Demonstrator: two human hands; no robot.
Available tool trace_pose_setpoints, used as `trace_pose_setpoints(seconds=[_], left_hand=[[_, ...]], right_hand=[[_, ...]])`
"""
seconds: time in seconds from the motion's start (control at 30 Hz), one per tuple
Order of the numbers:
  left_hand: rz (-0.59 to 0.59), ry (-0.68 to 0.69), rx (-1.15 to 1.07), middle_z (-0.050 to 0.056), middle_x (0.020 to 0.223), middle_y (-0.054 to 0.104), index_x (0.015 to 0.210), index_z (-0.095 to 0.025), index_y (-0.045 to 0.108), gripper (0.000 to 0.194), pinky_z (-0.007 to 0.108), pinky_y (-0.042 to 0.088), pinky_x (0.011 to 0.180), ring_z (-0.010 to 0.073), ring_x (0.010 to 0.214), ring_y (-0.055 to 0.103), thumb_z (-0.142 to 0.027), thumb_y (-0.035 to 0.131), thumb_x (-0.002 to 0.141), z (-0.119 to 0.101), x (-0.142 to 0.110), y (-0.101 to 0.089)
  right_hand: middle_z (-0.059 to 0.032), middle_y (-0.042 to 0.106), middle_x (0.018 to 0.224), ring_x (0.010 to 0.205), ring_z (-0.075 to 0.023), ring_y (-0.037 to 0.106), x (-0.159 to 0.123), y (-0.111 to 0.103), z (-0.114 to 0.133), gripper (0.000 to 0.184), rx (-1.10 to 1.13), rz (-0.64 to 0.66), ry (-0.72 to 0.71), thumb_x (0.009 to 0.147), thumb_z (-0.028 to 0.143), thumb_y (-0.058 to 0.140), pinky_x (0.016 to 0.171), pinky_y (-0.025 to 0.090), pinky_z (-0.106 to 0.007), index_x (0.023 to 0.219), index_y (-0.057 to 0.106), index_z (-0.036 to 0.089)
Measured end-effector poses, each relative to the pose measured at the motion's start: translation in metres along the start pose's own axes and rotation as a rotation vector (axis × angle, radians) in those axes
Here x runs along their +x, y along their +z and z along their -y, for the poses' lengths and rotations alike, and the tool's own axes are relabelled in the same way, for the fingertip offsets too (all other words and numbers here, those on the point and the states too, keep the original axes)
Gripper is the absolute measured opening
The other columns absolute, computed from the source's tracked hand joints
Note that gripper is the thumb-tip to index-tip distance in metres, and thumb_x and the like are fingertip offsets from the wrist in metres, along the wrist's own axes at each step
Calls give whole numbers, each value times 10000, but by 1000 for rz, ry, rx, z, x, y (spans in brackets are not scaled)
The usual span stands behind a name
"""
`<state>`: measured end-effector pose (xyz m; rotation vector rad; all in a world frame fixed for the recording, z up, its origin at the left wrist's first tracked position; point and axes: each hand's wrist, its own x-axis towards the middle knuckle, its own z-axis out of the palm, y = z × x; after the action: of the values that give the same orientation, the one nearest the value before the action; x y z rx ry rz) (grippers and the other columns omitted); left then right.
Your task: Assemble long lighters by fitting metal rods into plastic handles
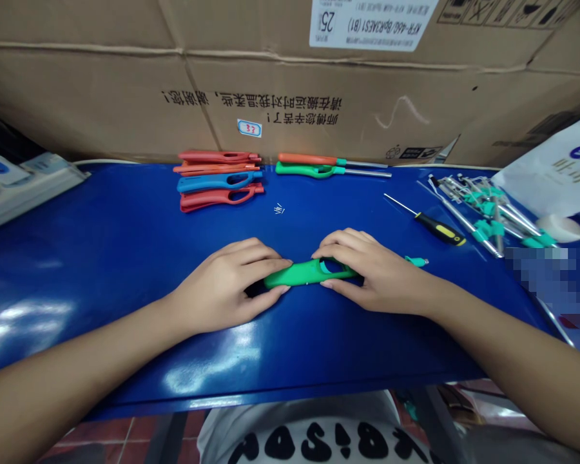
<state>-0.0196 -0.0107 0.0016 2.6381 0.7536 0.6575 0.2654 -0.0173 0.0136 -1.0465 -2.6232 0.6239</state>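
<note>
A green lighter casing [299,274] lies along the blue table between my two hands. Its left end is gripped by my left hand [227,280], thumb in front and fingers behind. My right hand [362,270] pinches the other end, around the trigger opening, where a teal piece shows inside. The right tip of the casing and a small teal part [417,261] beyond it are partly covered by my right hand. Behind my hands lie a few tiny screws [279,209].
Several red, orange and blue casings [217,180] are stacked at the back left. Beside them are orange and green lighters [309,169] with metal tubes. A screwdriver [439,229] and a pile of metal tubes [493,209] lie right. A cardboard box [125,96] stands behind.
</note>
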Motion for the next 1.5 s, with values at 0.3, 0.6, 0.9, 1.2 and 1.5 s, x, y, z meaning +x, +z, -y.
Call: trace_pose_setpoints(seconds=[0.3, 0.6, 0.9, 1.2, 1.5], left_hand=[[37, -42, -24, 81, 1102, 710, 1222, -184, 678, 261, 364, 530, 883, 219, 998, 639, -262, 633, 976, -1, 3, 0], [14, -49, -32, 72, 1114, 711, 1218, -183, 680, 267, 354, 524, 899, 210, 1006, 638, -246, 650, 960, -1, 1, 1], [-11, -40, -18, 81, 1114, 713, 1233, -167, 678, 284, 357, 532, 892, 207, 997, 641, -247, 654, 961, -2, 0, 2], [14, -45, -16, 77, 1125, 714, 1242, -180, 672, 284, 366, 534, 905, 213, 1013, 640, -254, 643, 969, -1, 0, 3], [26, -45, -18, 83, 1117, 715, 1242, -171, 673, 282, 371, 537, 898, 214, 1005, 635, -265, 634, 979, -1, 2, 1]], right_hand=[[-90, 627, 1257, 1179, -254, 570, 1, 1, -2, 308, 25, -35, 4, 953, 295, 660, 1002, 430, -448, 1250, 619, 228], [-73, 638, 1257, 1177, -248, 586, -1, 2, -1, 310, -17, -36, 16, 961, 308, 641, 959, 416, -431, 1263, 619, 244], [-78, 630, 1258, 1176, -242, 586, 0, 2, 0, 296, -26, -53, 7, 967, 299, 619, 966, 416, -420, 1256, 608, 235], [-61, 631, 1244, 1167, -229, 586, -2, 2, 0, 297, -6, -41, 28, 960, 304, 645, 987, 423, -422, 1248, 610, 240], [-57, 639, 1249, 1168, -235, 588, 0, 1, 3, 288, -17, -34, 54, 961, 298, 639, 980, 432, -439, 1242, 611, 241]])
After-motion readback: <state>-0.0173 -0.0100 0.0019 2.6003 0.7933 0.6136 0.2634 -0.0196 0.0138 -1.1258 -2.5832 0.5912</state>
